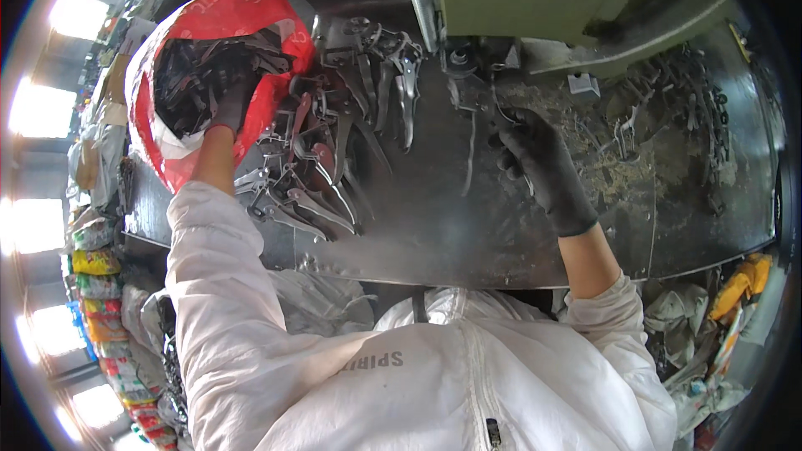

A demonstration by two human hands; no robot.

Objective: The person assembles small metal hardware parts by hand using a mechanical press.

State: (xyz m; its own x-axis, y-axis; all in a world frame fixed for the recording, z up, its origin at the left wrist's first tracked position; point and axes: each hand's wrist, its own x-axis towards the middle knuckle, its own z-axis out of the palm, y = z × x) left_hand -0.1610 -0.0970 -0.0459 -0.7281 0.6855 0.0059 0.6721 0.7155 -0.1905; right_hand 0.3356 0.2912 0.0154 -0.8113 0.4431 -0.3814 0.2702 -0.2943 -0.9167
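My left hand [233,107], in a dark glove, reaches into a red and white bag [288,29] at the left. Dark metal parts [188,83] fill the bag; my fingers are hidden among them. My right hand [539,159], in a black glove, is closed around a slim curved metal part [502,106] just below the machine. Much of that part is covered by the fingers. Beside the bag lies a pile of grey metal levers [309,200], some with reddish pieces. More silvery levers [405,83] lie further back.
A green machine body [576,8] overhangs the back of the dark metal table [418,238], with a small metal fixture [459,58] under it. Loose metal parts [622,129] and shavings lie at the right. Stacked colourful sacks [104,309] stand at the far left.
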